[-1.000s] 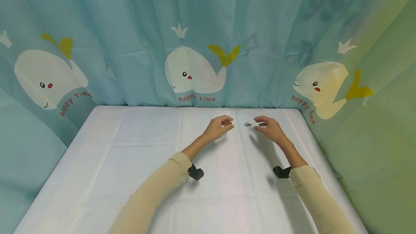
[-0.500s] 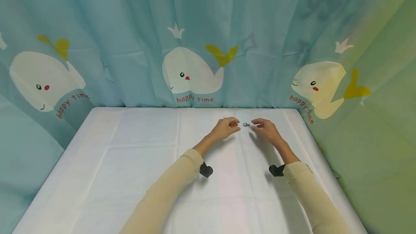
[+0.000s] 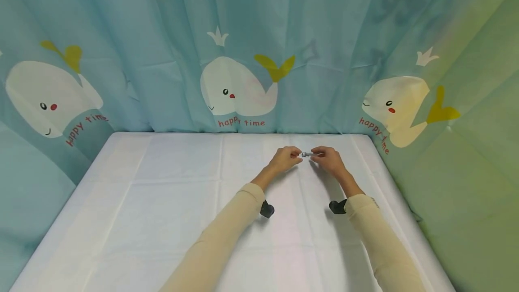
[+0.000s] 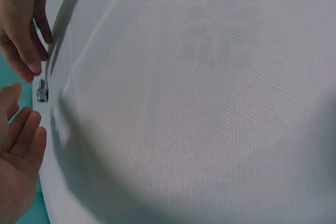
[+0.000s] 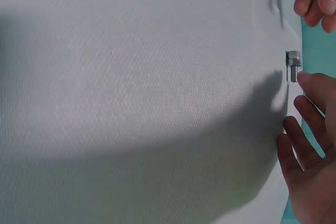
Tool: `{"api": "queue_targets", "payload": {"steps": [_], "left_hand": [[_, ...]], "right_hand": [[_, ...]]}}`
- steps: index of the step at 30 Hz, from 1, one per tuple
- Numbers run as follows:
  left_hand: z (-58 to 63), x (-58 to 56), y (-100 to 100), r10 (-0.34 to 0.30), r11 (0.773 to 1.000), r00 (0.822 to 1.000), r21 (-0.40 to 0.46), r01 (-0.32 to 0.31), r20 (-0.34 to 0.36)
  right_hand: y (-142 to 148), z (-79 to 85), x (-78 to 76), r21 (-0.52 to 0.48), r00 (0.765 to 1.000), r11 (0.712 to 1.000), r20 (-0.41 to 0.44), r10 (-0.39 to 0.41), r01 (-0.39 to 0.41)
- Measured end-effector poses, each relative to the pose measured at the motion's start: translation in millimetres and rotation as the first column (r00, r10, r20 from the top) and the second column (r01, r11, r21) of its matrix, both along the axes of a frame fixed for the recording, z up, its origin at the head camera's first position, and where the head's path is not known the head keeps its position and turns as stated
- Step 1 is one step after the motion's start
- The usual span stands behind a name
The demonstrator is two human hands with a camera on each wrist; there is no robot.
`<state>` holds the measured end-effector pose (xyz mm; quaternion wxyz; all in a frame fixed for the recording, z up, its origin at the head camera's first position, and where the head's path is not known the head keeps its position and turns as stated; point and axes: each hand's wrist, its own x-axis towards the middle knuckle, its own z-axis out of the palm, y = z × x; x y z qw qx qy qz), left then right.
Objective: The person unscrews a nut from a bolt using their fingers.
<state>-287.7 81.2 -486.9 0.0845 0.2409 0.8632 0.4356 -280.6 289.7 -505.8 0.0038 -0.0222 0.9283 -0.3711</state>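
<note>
A small silver metal bolt [image 3: 306,154] lies on the white cloth near the table's far edge, between the two hands. In the right wrist view the bolt [image 5: 294,65] shows a thick head with a wider collar, perhaps a nut, and a thinner shaft. My left hand [image 3: 285,159] is just left of the head end, fingers loosely bent and apart from it. At the shaft end is my right hand [image 3: 329,160], its thumb tip very close to the bolt; whether they touch I cannot tell. Neither hand visibly grips anything.
White cloth covers the table [image 3: 170,202]. A blue-green curtain [image 3: 174,48] with printed whales hangs along the far edge and both sides. Black heart-shaped pieces stick out at the left cuff [image 3: 251,193] and the right cuff [image 3: 358,202].
My left hand has moved right, up close to the bolt's head. The right hand has come in slightly leftward to the shaft end. The bolt stays on the cloth.
</note>
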Motion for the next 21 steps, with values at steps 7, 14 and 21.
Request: {"api": "queue_targets", "payload": {"steps": [7,14,21], "left_hand": [[-7.6,-5.9,10,0.083,0.996,0.992,-0.019,-0.085,-0.097],[-12.8,-10.9,21,0.067,0.996,0.992,-0.058,-0.073,-0.111],[-12.0,-17.3,25,0.063,0.986,0.992,-0.145,-0.078,-0.107]], "right_hand": [[-6,-1.5,-0.4,0.031,1.0,1.0,-0.013,0.004,-0.003],[-7,-4.4,1.4,0.036,0.999,0.999,-0.011,-0.033,0.034],[-10,-8.7,-2.6,0.043,0.999,0.999,-0.035,-0.024,0.025]]}}
